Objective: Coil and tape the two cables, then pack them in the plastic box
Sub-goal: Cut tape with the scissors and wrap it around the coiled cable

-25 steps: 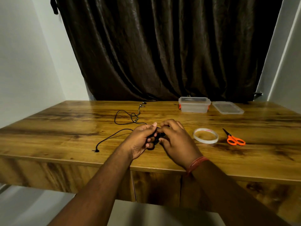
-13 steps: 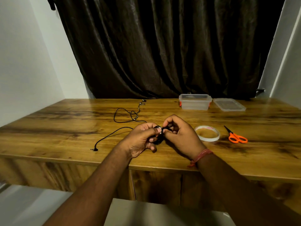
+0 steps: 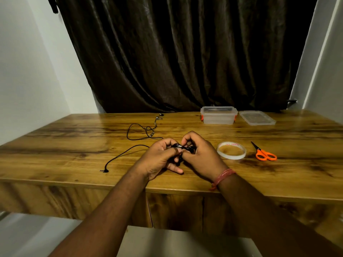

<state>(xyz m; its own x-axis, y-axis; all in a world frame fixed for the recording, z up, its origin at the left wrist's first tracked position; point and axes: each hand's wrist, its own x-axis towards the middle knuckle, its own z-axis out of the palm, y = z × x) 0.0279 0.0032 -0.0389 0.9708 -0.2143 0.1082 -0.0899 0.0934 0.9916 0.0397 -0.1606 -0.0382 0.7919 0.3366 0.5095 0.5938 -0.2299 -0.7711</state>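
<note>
My left hand [image 3: 159, 156] and my right hand [image 3: 201, 154] meet above the middle of the wooden table [image 3: 55, 145], both gripping a small black coiled cable [image 3: 182, 147] with a shiny strip of tape on it. A second black earphone cable [image 3: 138, 133] lies loose on the table to the left; its jack plug [image 3: 104, 171] rests near the front edge and its earbuds near the curtain. The open clear plastic box [image 3: 218, 115] stands at the back, with its lid [image 3: 257, 118] lying flat to its right.
A roll of clear tape [image 3: 231, 150] lies just right of my right hand. Orange-handled scissors [image 3: 263, 152] lie further right. A dark curtain [image 3: 185, 52] hangs behind the table, and white walls close in on both sides.
Both hands have lifted the small coil slightly and turned it between the fingers. The loose cable, tape roll, scissors and box have stayed where they were.
</note>
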